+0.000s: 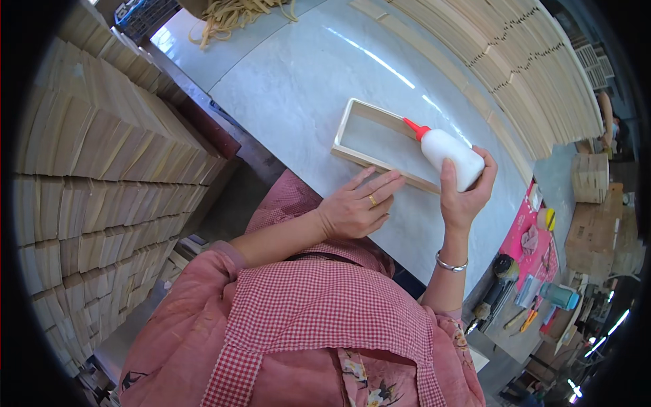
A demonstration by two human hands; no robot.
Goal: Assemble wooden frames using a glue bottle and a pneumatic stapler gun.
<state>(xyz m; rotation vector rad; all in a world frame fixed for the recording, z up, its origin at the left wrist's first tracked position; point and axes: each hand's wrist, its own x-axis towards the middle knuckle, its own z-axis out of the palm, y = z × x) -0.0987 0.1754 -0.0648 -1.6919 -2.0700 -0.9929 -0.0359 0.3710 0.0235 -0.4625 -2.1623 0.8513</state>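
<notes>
A rectangular wooden frame (pixel 347 125) with rounded corners lies on the pale grey tabletop (pixel 285 88). My left hand (pixel 363 205) rests its outstretched fingertips on the frame's near side. Wrapped round a white glue bottle (pixel 453 157) is my right hand (pixel 469 186), which holds it tilted over the frame's right end. The bottle's red nozzle points left, close to the frame's far side; I cannot tell whether it touches the wood. The right end of the frame is partly hidden behind the bottle and hand.
Tall stacks of wooden pieces (pixel 115 136) rise on the left. Rows of thin wooden strips (pixel 488 47) line the table's far right. Tan curled strips (pixel 234 17) lie at the back. Tools, a teal bottle (pixel 559 296) and a pink sheet (pixel 525 234) are at right.
</notes>
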